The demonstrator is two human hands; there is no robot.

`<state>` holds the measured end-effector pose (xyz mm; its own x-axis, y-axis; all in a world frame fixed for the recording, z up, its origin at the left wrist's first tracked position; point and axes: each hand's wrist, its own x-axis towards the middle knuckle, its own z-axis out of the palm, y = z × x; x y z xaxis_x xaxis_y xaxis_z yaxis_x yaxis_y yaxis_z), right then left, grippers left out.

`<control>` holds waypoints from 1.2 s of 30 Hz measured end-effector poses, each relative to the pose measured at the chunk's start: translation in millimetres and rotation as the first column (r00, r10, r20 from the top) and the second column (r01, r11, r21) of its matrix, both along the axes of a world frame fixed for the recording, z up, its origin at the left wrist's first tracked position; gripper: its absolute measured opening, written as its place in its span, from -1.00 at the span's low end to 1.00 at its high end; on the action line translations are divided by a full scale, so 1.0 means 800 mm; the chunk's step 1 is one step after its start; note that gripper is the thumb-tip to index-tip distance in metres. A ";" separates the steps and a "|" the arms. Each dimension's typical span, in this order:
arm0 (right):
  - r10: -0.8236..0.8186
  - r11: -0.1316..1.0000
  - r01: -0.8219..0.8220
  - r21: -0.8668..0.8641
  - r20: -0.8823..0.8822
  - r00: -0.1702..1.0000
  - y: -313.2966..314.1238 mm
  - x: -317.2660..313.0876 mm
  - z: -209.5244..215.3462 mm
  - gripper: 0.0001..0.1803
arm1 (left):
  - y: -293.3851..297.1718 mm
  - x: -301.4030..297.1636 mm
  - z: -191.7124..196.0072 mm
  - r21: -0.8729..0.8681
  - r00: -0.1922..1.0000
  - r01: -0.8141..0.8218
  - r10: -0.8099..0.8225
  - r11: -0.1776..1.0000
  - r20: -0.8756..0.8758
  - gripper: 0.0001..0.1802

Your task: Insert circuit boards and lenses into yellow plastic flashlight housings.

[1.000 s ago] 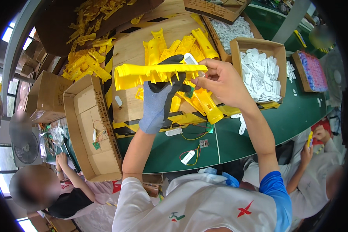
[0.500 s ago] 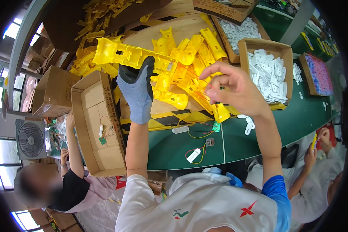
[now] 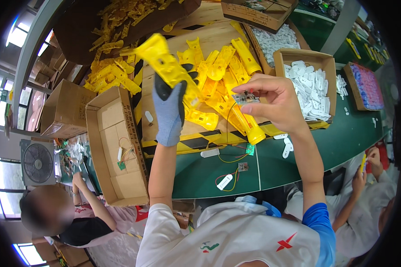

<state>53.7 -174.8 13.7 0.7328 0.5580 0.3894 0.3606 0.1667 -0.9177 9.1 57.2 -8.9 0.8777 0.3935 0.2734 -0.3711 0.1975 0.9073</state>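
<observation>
My left hand point(image 3: 169, 113), in a grey-blue glove with black palm and fingertips, grips a long yellow plastic housing shell point(image 3: 157, 54). The shell tilts, its far end up and to the left and its ribbed hollow side showing. Between the thumb and fingers of my bare right hand point(image 3: 275, 99) is a small circuit board point(image 3: 245, 98) with parts on it; thin wires hang from it. Beneath both hands lies a pile of yellow shells point(image 3: 222, 62) on a wooden board point(image 3: 158, 127) edged in black-and-yellow tape.
Wired pieces lie on the green table point(image 3: 196, 178): a green circuit board point(image 3: 250, 149) and a white block point(image 3: 225, 182). An open cardboard box point(image 3: 136, 173) stands left, a box of white plastic parts point(image 3: 278, 66) right. Co-workers sit on both sides.
The yellow shell has swung from nearly level to a steeper tilt. My right hand, earlier at thin red wires, now shows the circuit board in its pinch. The left co-worker's arm has lowered.
</observation>
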 end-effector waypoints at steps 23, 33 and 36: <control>0.024 0.997 -0.045 -0.056 -0.342 0.939 0.002 0.028 -0.015 -0.77 | -0.053 -0.005 -0.017 0.250 0.957 0.223 -0.163 0.942 -0.239 -0.63; 0.099 0.993 -0.112 -0.028 -0.296 0.950 -0.013 0.037 -0.014 -0.75 | -0.062 -0.018 -0.008 -0.026 0.865 0.375 -0.360 0.927 -0.349 -0.66; 0.087 0.996 -0.088 0.009 -0.289 0.953 -0.002 0.032 -0.018 -0.76 | -0.052 -0.023 -0.023 -0.203 0.796 0.467 -0.509 0.861 -0.327 -0.64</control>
<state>79.2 -176.6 -0.7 0.7622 0.6256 0.1660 0.0641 0.1823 -0.9811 -9.5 15.5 -27.7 0.9878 -0.1053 -0.1144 0.1455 0.3667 0.9189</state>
